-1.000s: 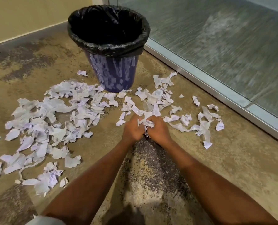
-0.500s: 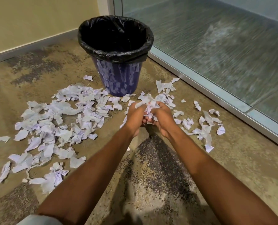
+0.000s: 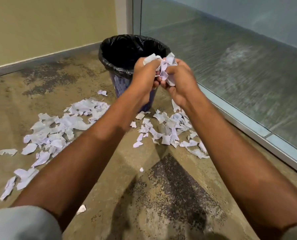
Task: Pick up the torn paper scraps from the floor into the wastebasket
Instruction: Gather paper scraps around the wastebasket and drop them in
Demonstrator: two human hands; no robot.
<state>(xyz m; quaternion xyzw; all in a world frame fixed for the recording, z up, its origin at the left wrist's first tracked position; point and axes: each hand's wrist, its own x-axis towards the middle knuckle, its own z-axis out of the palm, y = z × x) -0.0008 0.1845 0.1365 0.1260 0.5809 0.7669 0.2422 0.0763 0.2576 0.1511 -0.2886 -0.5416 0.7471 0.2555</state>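
Both of your hands are raised in front of the wastebasket [image 3: 120,84], and together they hold one crumpled bunch of paper scraps [image 3: 165,70]. Your left hand [image 3: 145,73] has its grip curled tight around the left of the bunch, and your right hand [image 3: 180,80] has its fingers closed around the right and lower part. The two hands touch at the fingertips. The bunch sits at the near right rim of the basket, over the black bin liner [image 3: 113,49] that is folded down over the purple wall.

Some scraps carry faint print, too small to read. The basket's purple side shows a pale pattern, and no words can be made out on it.

Many more scraps lie on the floor [image 3: 40,94]. A wide pile [image 3: 57,129] spreads to your left, partly hidden by your left forearm, and a smaller pile [image 3: 168,129] lies between your arms, just before the basket. One loose scrap [image 3: 102,92] lies just left of the basket's foot, and another [image 3: 81,209] is near your grey sleeve [image 3: 19,222].

A glass panel [image 3: 231,66] in a metal frame [image 3: 248,122] runs along your right, close to the basket. A yellowish wall [image 3: 40,23] with a grey baseboard [image 3: 40,58] stands behind. A dark speckled patch [image 3: 179,187] marks the floor between your forearms.
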